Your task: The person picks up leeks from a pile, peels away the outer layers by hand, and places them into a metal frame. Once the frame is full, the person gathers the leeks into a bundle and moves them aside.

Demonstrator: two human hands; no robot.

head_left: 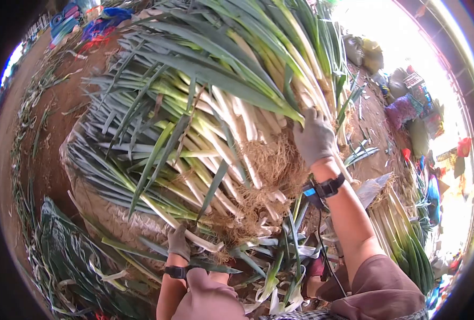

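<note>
A big heap of leeks [231, 112] with white stalks, green leaves and tangled brown roots [271, 162] fills the middle. My right hand [314, 138], in a grey glove, reaches over the roots to the upper right. Its fingers close on a long green leek leaf [287, 109], against white stalks. At the heap's lower edge, my left hand [179, 244], also gloved, has its fingers curled round the white stalk of a single leek [202, 241]. The roots of that leek point to the right. Part of each hand's grip is hidden.
Trimmed leaves [269, 277] litter the ground before me. More leeks [402, 232] lie in a bundle at right. Dark green leaf waste [69, 261] is piled at lower left. Stuffed bags [404, 112] stand at upper right, and blue cloth or plastic [106, 22] lies at upper left.
</note>
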